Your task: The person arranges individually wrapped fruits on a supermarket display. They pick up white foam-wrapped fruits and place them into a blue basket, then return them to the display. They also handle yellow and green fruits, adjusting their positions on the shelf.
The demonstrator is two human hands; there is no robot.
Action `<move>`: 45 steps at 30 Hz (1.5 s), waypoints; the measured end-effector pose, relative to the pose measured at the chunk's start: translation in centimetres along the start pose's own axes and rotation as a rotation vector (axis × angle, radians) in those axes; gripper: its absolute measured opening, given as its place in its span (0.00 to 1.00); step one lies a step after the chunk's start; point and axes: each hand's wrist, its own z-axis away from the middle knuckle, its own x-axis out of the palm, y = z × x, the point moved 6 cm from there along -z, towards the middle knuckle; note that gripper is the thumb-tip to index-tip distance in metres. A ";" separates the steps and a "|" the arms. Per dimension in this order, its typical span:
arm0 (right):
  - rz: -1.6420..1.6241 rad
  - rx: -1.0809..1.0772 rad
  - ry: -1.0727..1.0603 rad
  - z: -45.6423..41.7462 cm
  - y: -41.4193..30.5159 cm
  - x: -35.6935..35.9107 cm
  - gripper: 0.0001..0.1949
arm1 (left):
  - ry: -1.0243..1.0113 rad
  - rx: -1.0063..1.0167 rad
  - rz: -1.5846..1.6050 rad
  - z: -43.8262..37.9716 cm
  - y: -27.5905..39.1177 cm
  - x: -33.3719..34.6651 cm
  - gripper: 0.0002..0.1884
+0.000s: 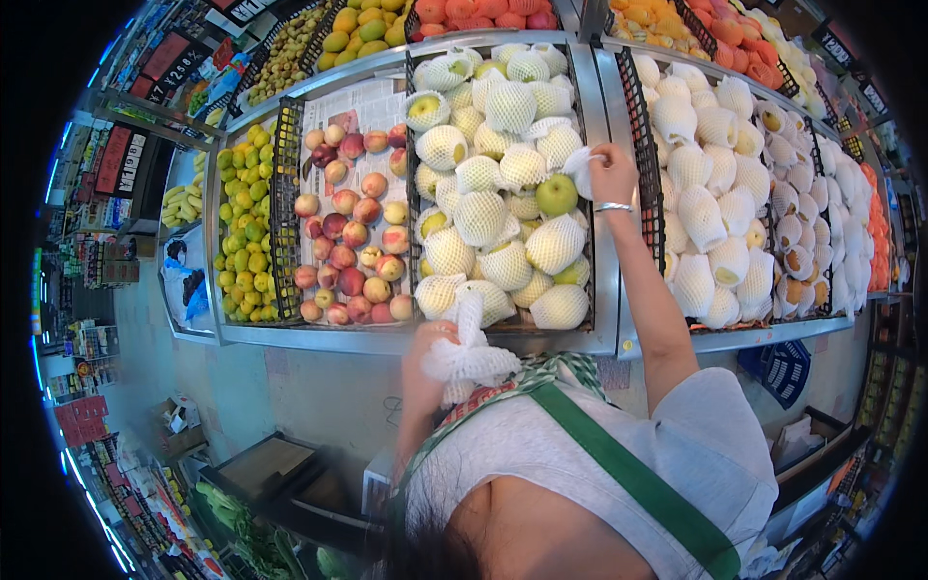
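My left hand (429, 355) is closed around a bunch of white foam fruit nets (470, 359) at the front edge of the stand. With my right hand (613, 172) I pinch a single white foam net (578, 171) at the right side of a black plastic crate (589, 290). Beside that net lies a bare green apple-like fruit (557, 194). Pale green fruits in foam nets (481, 217) fill the crate around it. A few others show green skin through open net ends, such as the netted fruit (424, 109) at the upper left.
Left of the crate, nectarines (353, 233) lie on newspaper, then small green-yellow fruits (246, 239). More netted fruits (714, 174) fill the crates to the right. A metal rail (304, 338) edges the stand. A blue shopping basket (779, 373) is on the floor at right.
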 end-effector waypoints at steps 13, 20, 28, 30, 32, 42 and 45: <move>-0.644 0.423 -0.273 3.2 -3.3 -2.5 0.06 | -0.261 0.125 -0.271 -2.7 4.0 2.9 0.16; -0.303 -0.014 -0.412 7.3 -11.4 -2.9 0.08 | -0.332 0.258 -0.724 -5.6 7.8 5.6 0.39; -0.745 0.101 -0.858 11.3 -12.8 -1.8 0.05 | -0.335 0.059 -0.812 -8.4 4.8 6.3 0.43; -0.780 0.110 -1.010 12.2 -12.8 -1.4 0.05 | -0.375 0.014 -0.809 -8.1 4.0 6.4 0.42; -0.788 0.129 -1.093 12.0 -13.4 -1.2 0.05 | -0.386 0.070 -0.791 -8.1 4.7 6.7 0.42; -0.257 0.073 -0.775 11.3 -11.3 0.1 0.08 | -0.253 0.126 -0.832 -6.1 2.1 4.5 0.27; -0.385 0.096 -0.843 8.8 -9.3 0.6 0.14 | -0.205 0.113 -0.842 -4.5 1.8 1.9 0.25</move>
